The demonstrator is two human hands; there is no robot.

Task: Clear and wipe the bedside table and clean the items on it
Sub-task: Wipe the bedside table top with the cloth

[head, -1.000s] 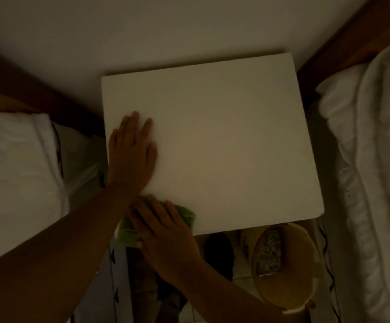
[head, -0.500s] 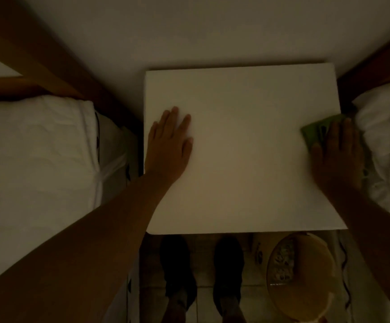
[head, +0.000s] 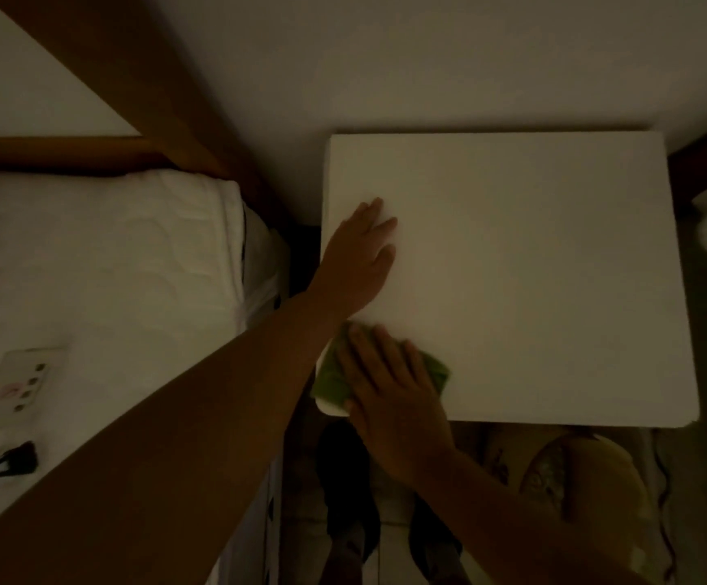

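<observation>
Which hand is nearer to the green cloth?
Right. The right hand presses down on the cloth at the near left corner of the table; the left hand lies flat farther back on it.

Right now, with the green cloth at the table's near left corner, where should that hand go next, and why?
Probably sweep the right hand and green cloth rightwards across the table along its front edge: the cloth sits at the near left corner, partly overhanging, and the left hand lies flat on top.
</observation>
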